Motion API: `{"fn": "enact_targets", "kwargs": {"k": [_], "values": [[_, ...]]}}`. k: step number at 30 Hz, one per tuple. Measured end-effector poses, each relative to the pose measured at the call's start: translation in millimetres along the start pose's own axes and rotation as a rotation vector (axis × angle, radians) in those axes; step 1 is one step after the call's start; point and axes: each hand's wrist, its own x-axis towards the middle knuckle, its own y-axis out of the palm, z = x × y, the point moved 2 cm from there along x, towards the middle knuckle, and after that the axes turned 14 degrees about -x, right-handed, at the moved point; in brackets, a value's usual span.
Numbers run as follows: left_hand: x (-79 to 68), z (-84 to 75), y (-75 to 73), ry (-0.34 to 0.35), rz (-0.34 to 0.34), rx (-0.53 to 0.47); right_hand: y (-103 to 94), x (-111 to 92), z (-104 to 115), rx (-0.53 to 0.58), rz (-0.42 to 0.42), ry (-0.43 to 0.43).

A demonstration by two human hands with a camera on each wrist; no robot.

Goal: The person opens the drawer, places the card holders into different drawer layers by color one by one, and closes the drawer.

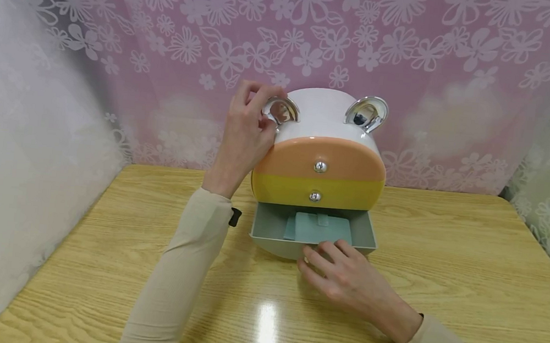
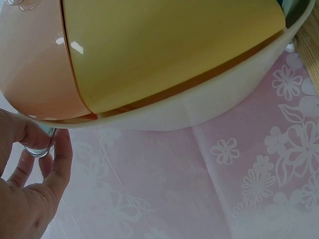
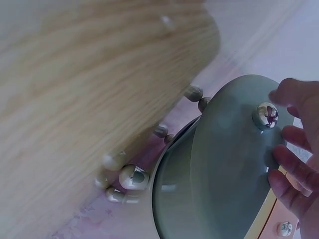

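A small cabinet [image 1: 328,107] shaped like an animal head stands on the table, with an orange drawer [image 1: 286,159] above a yellow drawer [image 1: 283,189]. Its grey-green bottom drawer [image 1: 268,246] is pulled out. Inside lies a pale teal folded wallet-like item [image 1: 321,231] with a strap tab. My left hand [image 1: 249,130] grips the cabinet's left silver ear [image 1: 288,109], thumb and fingers around it in the left wrist view. At the bottom drawer's front is my right hand [image 1: 349,275], fingertips touching it beside the silver knob [image 3: 265,116].
The cabinet's right silver ear [image 1: 367,114] stands apart from both hands. Round silver feet [image 3: 133,177] show beneath the cabinet in the right wrist view. A wood-grain table [image 1: 445,265] lies below, with a pink flowered curtain [image 1: 250,20] behind.
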Motion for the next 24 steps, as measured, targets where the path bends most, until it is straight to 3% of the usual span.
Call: {"fn": "enact_targets", "kwargs": {"k": [10,16,24], "values": [[-0.2,-0.1,0.1,-0.005,-0.004,-0.013,3.8,2.0,2.0,-0.072,-0.015,-0.023],[-0.3,0.4,0.6,-0.008,-0.003,-0.008,5.7,3.6,2.3,-0.093,-0.07,-0.031],[-0.6,0.7,0.4,-0.012,0.0,0.0,6.6,2.1,4.1,-0.105,-0.007,-0.022]]}}
